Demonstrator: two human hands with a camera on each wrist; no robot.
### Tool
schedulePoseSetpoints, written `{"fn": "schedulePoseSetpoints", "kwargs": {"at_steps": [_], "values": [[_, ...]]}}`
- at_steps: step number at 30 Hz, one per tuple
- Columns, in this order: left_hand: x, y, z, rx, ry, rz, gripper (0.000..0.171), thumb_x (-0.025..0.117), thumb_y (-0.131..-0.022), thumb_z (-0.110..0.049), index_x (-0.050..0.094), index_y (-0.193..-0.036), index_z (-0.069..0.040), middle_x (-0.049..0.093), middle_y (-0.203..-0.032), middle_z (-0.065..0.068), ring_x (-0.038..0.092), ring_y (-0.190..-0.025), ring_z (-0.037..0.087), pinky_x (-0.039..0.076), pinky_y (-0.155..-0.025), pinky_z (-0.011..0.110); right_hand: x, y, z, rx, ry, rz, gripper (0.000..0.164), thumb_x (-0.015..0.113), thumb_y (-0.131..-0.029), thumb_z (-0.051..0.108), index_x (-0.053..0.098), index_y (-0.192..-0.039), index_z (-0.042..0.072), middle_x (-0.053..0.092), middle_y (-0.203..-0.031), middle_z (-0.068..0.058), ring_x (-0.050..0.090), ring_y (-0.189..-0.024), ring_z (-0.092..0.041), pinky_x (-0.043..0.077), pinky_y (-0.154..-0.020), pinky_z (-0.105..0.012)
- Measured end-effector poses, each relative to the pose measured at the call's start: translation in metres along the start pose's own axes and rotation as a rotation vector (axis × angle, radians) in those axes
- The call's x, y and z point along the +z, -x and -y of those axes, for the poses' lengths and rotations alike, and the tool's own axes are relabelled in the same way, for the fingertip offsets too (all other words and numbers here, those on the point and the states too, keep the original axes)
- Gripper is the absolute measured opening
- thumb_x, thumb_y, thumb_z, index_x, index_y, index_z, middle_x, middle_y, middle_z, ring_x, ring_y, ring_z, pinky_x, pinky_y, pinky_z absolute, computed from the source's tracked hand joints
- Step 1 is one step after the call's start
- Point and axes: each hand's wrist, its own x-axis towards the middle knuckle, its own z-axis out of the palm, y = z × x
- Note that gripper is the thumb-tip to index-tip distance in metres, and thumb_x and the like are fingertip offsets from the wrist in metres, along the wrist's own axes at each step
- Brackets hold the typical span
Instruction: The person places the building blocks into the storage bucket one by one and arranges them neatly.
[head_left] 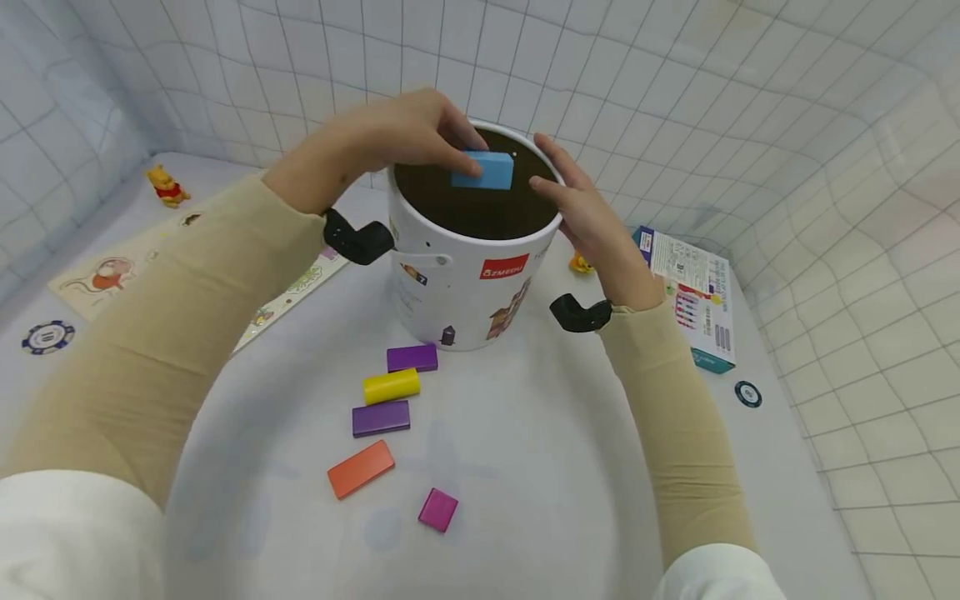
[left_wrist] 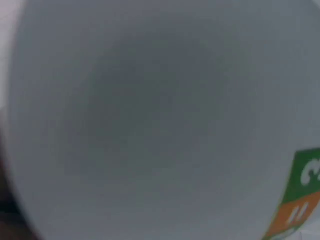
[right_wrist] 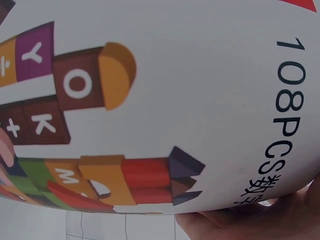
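In the head view my left hand (head_left: 423, 133) pinches a light blue block (head_left: 491, 171) between thumb and fingers, above the mouth of a white printed bucket (head_left: 427, 292). My right hand (head_left: 588, 212) holds the bucket's right rim, with the thumb reaching over the edge. The bucket stands upright, and its inside looks dark. Its printed wall (left_wrist: 165, 120) fills the left wrist view. In the right wrist view, pictures of toy blocks cover the bucket's side (right_wrist: 200, 100), and part of my right hand (right_wrist: 260, 217) touches it at the lower right.
In front of the bucket lie purple blocks (head_left: 381, 419), a yellow cylinder (head_left: 392, 386), an orange block (head_left: 361, 469) and a magenta block (head_left: 438, 510). A box (head_left: 697, 300) lies at right, near a chip (head_left: 747, 394). At left are a bear figurine (head_left: 167, 186), another chip (head_left: 48, 337) and illustrated sheets (head_left: 105, 275).
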Motion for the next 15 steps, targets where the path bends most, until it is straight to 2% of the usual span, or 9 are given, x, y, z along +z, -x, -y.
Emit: {"fn": "schedulePoseSetpoints", "kwargs": {"at_steps": [3,7,11,15], "values": [[0.007,-0.018,0.004,-0.031,-0.054,0.053,0.047,0.064,-0.082,-0.029,0.054,-0.122,-0.006,0.056,-0.115,0.008,0.057,-0.094,0.019,0.046,-0.085,0.031,0.001,0.0,-0.001,0.004,-0.003,0.011,0.054,0.041,-0.094,0.012,0.02,-0.142,0.026,0.018,-0.144,0.005,0.033,-0.123,-0.019,0.028,-0.102,-0.039],[0.013,-0.027,0.007,-0.058,-0.077,0.057,0.046,0.064,-0.081,-0.026,0.054,-0.121,-0.004,0.055,-0.117,0.009,0.055,-0.098,0.021,0.043,-0.089,0.034,0.002,-0.001,-0.002,0.003,0.005,0.018,0.054,0.041,-0.094,0.013,0.02,-0.142,0.026,0.019,-0.143,0.004,0.034,-0.123,-0.019,0.027,-0.103,-0.039],[0.015,-0.028,0.006,-0.039,-0.101,0.009,0.043,0.061,-0.083,-0.024,0.054,-0.121,-0.004,0.055,-0.119,0.009,0.052,-0.104,0.021,0.04,-0.092,0.035,0.0,-0.002,0.0,-0.001,0.008,0.01,0.054,0.04,-0.094,0.012,0.02,-0.141,0.026,0.021,-0.142,0.002,0.034,-0.123,-0.022,0.026,-0.104,-0.041],[0.012,-0.018,0.004,0.016,-0.085,-0.111,0.04,0.059,-0.085,-0.025,0.055,-0.12,-0.006,0.057,-0.117,0.006,0.052,-0.105,0.017,0.041,-0.091,0.032,-0.001,-0.002,0.002,-0.003,0.003,0.009,0.053,0.04,-0.094,0.012,0.02,-0.141,0.026,0.022,-0.141,0.002,0.035,-0.122,-0.023,0.026,-0.103,-0.042]]}}
